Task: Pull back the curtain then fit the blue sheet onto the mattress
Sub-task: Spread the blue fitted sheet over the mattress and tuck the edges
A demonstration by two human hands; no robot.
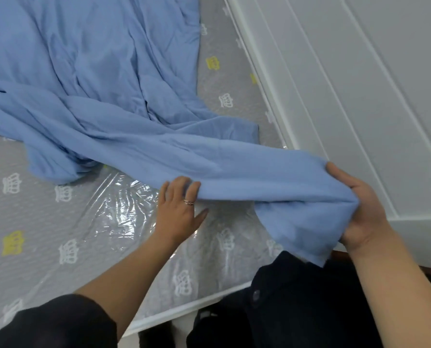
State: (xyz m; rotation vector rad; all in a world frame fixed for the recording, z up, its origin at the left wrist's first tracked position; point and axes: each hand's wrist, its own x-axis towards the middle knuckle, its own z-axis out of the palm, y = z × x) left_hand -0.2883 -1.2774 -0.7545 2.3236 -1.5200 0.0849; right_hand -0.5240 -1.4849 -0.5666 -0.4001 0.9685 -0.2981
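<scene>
Mattress [58, 222]: grey, crown print, wrapped in clear plastic film [124, 197] that is wrinkled near the middle of the near edge. Its right edge lies against a white panelled wall [360, 71].

Blue sheet [96, 84]: not fitted. The bulk is crumpled over the far-left part of the mattress. One long band is drawn taut across toward the near-right corner, and its end hangs off past the right edge.

Right hand [362, 214]: beyond the near-right corner, gripping the bunched end of the sheet. The thumb lies on top of the cloth and the fingers are curled beneath it. A loose flap hangs below the hand.

Left hand [179, 209]: over the mattress near the middle of the near edge. Its fingers are spread and fairly straight, lying on the near edge of the taut band. The thumb is splayed out below that edge, off the cloth. A ring [188, 202] sits on one finger.

Dark sleeve [53, 325] at the near-left; dark clothing [297, 297] below the near-right corner.
</scene>
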